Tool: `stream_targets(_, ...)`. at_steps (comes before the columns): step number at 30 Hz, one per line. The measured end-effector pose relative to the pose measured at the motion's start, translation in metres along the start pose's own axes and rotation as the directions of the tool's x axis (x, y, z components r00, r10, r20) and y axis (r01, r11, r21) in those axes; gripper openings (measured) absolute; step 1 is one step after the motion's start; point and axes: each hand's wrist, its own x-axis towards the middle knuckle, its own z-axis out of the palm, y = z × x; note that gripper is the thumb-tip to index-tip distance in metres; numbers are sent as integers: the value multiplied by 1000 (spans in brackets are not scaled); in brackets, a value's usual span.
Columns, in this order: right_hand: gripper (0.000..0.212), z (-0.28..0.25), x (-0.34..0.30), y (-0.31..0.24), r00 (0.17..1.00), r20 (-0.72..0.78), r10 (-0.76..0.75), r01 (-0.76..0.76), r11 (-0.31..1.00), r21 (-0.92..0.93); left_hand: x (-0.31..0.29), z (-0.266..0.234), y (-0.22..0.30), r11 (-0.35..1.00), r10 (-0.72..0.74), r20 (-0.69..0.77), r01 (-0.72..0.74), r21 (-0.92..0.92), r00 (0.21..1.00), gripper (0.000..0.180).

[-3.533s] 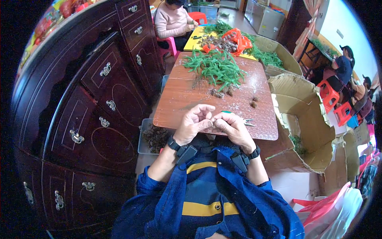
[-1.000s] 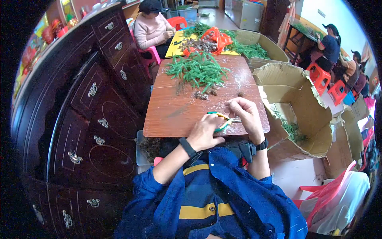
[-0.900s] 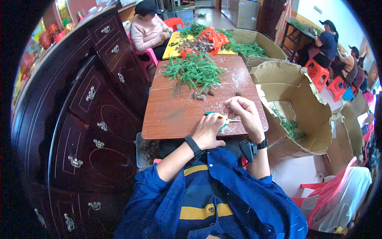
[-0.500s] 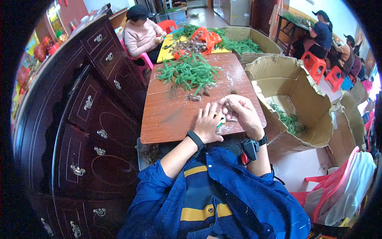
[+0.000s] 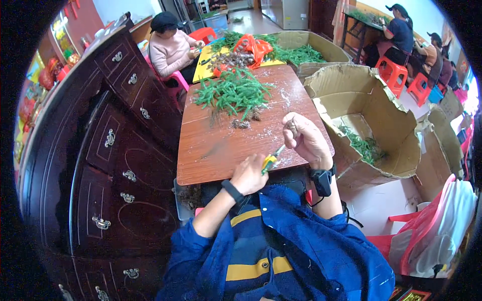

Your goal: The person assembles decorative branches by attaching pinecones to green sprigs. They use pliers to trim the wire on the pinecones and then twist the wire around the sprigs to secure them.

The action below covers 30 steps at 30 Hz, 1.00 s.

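My left hand [image 5: 249, 174], over the near edge of the wooden table [image 5: 201, 160], is closed round a tool with a yellow-and-green handle [image 5: 269, 161]. Its slim metal tip points up toward my right hand; whether it is pliers or another kind I cannot tell. My right hand [image 5: 307, 138] pinches a small brown pine cone [image 5: 291, 125] between thumb and fingertips, just above the tabletop. Several more pine cones [image 5: 242, 123] lie beyond the hands. Behind them is a pile of green artificial pine sprigs [image 5: 233, 93].
A torn cardboard box [image 5: 346, 98] with green sprigs stands right of the table; another box [image 5: 321, 45] is behind it. Dark drawers [image 5: 125, 150] line the left. A person in pink [image 5: 170, 52] sits at the yellow board [image 5: 203, 70]. Other people [image 5: 399, 32] sit far right.
My left hand has gone from lying spread on the table beside the tool to gripping it, drawn nearer to me. The right hand keeps its pinch on the pine cone.
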Motion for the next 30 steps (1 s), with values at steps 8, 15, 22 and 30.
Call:
stream_targets(8, 26, -7, 6, 5, 991, 72, 114, -122, 986, 116, -20, -64, -11, 940, -35, -83, 5, -342, 996, 43)
stream_targets(15, 23, -3, 6, 13, 982, 88, 168, -175, 982, 73, -11, -95, 8, 987, 99, -193, -121, -107, 976, 52)
stream_targets(22, 24, 8, 8, 15, 971, 63, 233, -231, 973, -28, -12, -100, 9, 991, 105, -191, -119, -62, 976, 55)
stream_targets(30, 22, -3, 7, 31, 964, 110, 241, -249, 966, 67, -18, -95, 7, 995, 94, -179, -100, -26, 979, 54)
